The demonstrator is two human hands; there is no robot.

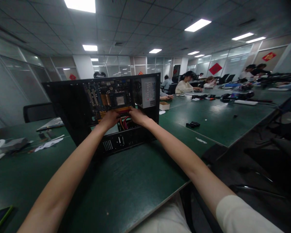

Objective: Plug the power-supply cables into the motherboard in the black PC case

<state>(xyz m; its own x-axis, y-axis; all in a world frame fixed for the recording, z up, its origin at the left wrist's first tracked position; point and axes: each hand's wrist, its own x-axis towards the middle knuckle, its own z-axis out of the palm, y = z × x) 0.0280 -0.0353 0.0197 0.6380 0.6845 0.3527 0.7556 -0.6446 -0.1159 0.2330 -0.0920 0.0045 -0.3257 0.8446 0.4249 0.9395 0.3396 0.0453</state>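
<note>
A black computer case (72,106) stands open on the green table, its inside facing me. Within it show the motherboard (99,94) and, at the upper right, a silver power supply (149,92). My left hand (110,119) reaches in at the board's lower edge, fingers curled at one end of a red and orange strip (123,110). At the strip's other end is my right hand (137,116), its fingers bent inward. Whether the strip is a memory stick or a slot I cannot tell. Red and orange cables (124,122) hang between my hands.
A small cardboard box (164,105) is behind the case, and a black item (192,124) lies to the right. On the left are a grey box (14,144), papers (48,144) and a green-edged device (0,218). Several people sit further back. The table edge (165,205) runs close to me.
</note>
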